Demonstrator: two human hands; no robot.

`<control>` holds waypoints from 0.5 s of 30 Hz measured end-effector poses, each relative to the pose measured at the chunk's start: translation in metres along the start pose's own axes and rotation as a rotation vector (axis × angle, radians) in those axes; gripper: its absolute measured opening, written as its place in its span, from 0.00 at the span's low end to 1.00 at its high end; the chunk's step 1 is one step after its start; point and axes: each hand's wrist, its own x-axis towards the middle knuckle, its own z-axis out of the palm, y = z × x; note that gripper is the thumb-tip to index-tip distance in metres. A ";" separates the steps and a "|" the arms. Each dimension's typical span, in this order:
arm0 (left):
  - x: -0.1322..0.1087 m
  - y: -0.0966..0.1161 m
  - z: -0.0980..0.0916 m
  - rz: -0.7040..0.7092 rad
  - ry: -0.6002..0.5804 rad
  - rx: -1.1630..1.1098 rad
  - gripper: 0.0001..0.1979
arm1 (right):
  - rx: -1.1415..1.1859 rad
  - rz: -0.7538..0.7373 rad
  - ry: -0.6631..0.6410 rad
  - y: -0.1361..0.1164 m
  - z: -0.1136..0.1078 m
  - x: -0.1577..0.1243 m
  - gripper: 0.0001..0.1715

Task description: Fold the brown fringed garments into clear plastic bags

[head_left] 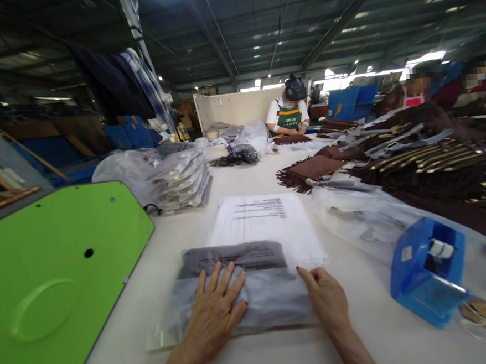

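A clear plastic bag (271,296) with a dark grey item inside lies flat on the table in front of me, its printed upper strip turned grey by what is under it. My left hand (216,306) rests on it, palm down with the fingers spread. At the bag's right edge is my right hand (328,295), its fingers curled in and the index fingertip on the plastic; its thumb is largely hidden. Just beyond, partly under the bag, lies a stack of white printed plastic bags (262,216).
A green machine housing (66,272) stands at the left, a blue tape dispenser (426,269) at the right. Filled bags (182,178) are stacked at the back left. Brown fringed pieces (315,168) and a dark pile (437,163) lie right. A co-worker (288,115) is across the table.
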 end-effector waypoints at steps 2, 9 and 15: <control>0.000 0.000 0.000 -0.001 0.014 0.020 0.26 | -0.007 -0.014 0.000 0.000 0.000 0.000 0.24; 0.002 0.001 0.002 0.022 0.073 0.053 0.26 | -0.091 -0.135 0.018 0.000 0.001 -0.008 0.21; -0.008 -0.011 0.055 0.052 0.308 -0.062 0.23 | -0.240 -0.242 0.281 -0.001 0.022 -0.020 0.15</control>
